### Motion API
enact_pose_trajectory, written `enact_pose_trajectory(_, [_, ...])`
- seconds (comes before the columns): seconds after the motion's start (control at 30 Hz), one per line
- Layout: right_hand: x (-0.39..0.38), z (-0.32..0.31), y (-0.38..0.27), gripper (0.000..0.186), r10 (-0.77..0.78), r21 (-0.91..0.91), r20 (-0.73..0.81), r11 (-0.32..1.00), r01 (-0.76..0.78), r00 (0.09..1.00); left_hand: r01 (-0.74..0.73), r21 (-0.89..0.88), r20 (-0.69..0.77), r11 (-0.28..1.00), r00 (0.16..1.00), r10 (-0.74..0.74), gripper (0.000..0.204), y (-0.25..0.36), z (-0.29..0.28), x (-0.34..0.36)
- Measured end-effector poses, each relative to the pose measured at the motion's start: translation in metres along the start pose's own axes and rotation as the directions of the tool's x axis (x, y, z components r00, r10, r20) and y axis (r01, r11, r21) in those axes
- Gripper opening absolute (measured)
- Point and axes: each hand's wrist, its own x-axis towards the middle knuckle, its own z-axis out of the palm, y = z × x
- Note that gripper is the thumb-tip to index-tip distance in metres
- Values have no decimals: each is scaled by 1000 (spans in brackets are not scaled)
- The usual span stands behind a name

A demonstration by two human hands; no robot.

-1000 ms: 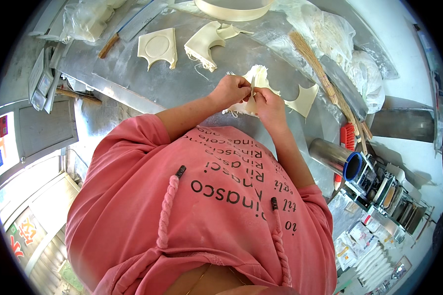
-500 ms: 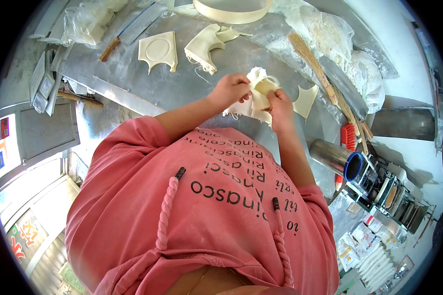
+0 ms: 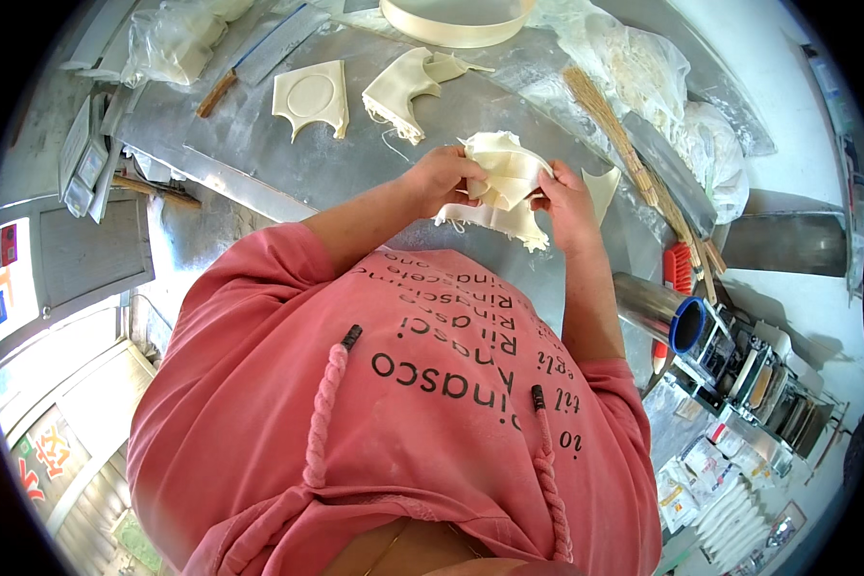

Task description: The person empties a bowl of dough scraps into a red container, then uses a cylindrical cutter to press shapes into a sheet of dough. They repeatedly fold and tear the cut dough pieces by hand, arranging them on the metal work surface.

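Observation:
A pale sheet of dough is lifted between my two hands, with folded layers and ragged, stringy lower edges trailing over the metal worktop. My left hand pinches its left side, fingers closed on it. My right hand grips the right side with thumb and fingers. Beyond them lie a square offcut with a pressed circle and a curved, frayed offcut. Another offcut rests partly behind my right hand.
A large pale ring stands at the back. A wooden-handled blade lies left, near plastic bags. At right are a straw brush, more plastic, a red brush, a steel cylinder and a machine.
My hands have moved apart, the right one outward to the right. The dough between them, bunched earlier, is now opened wider and turned, showing more of its folded surface.

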Motion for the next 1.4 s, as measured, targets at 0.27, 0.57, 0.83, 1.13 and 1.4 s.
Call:
enact_pose_trajectory(0.27, [23,-7,59,19,79,-402,-195,902,-154,978,71,843,-316,533,868,384,29,-36,-1,7])
enact_pose_trajectory(0.57, [27,-4,65,24,-168,-785,-191,617,-48,967,-165,970,242,-179,737,631,18,-43,-2,-21])
enact_pose_trajectory(0.83, [19,3,58,22,-130,-791,-239,600,-116,962,-250,886,439,-391,725,531,27,-49,-24,-22])
enact_pose_trajectory(1.13, [-16,33,51,29,-623,-888,187,223,402,759,-300,833,512,-464,736,444,46,-56,-23,-7])
enact_pose_trajectory(1.4, [-46,-23,84,19,-335,-962,-140,270,-47,932,-374,825,559,-424,652,513,32,-53,-26,-4])
